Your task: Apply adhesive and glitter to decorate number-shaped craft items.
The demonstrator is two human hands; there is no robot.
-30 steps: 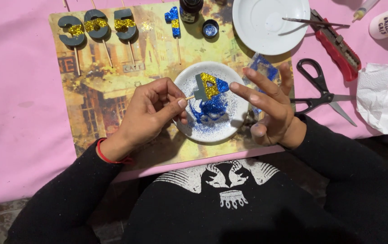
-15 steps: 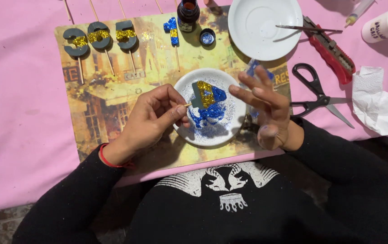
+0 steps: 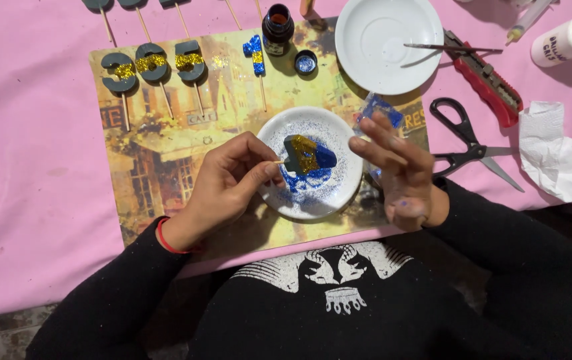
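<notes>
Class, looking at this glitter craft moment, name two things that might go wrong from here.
1. The left hand pinches only a thin wooden stick holding the glittered grey number piece; it might drop into the blue glitter on the small white plate.
2. Blue glitter already lies past the plate's rim on the picture placemat; more may spread.
</notes>
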